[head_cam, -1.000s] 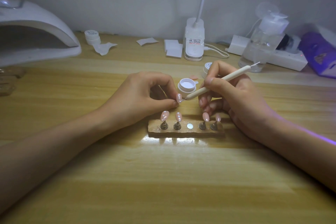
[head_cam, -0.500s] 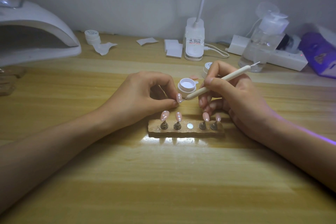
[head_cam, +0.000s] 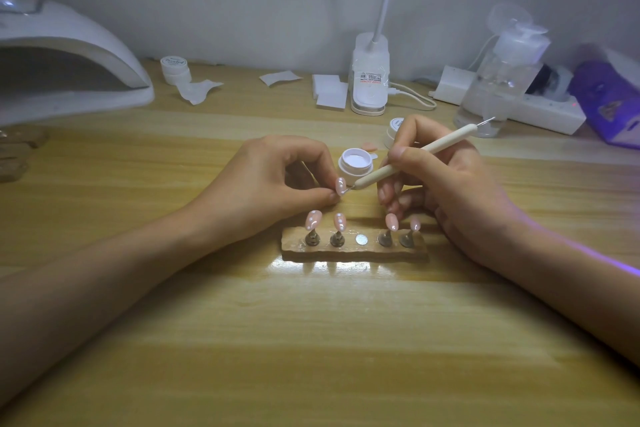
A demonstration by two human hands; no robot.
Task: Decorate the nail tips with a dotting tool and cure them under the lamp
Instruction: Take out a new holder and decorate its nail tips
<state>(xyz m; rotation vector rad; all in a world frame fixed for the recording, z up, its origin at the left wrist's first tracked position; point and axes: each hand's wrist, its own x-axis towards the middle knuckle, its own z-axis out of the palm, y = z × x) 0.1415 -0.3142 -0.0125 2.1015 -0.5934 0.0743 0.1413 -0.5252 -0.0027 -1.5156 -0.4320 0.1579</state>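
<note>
Head view, nearest first: both forearms enter from the lower corners, cut off by the frame edges, over a pale wooden table (head_cam: 311, 340). Just beyond them lies a wooden holder (head_cam: 349, 251) with four small metal stands bearing pink nail tips (head_cam: 313, 219). The two on the left carry white dots. The two on the right look plain, though they are small and shaded by the hand above them. A bare silver disc (head_cam: 361, 239) shows in the holder's middle.

Behind the holder, the left hand (head_cam: 277, 180) pinches a fifth nail tip (head_cam: 341, 186) between thumb and forefinger, with the other fingers curled under. What the tip is mounted on is hidden by those fingers. The right hand (head_cam: 450, 184) grips the dotting tool (head_cam: 415, 158) like a pen, thumb and forefinger closed round the shaft. The tool's lower metal point meets the face of the pinched tip.

An open jar (head_cam: 355, 165) of white gel stands just behind that tip. A second jar (head_cam: 394, 130) is mostly hidden behind the right hand, with a loose pink tip (head_cam: 370, 147) beside it.

Farther back on the left, the white curing lamp (head_cam: 69, 55) is cut off by the frame edge. Along the wall are:
- a closed jar (head_cam: 175, 69)
- white wipes (head_cam: 330, 94)
- a desk lamp base (head_cam: 370, 80), whose neck runs out of the top
- a blurred pump bottle (head_cam: 502, 80)
- a power strip (head_cam: 540, 107)
- a purple packet (head_cam: 609, 100), cropped at the right
</note>
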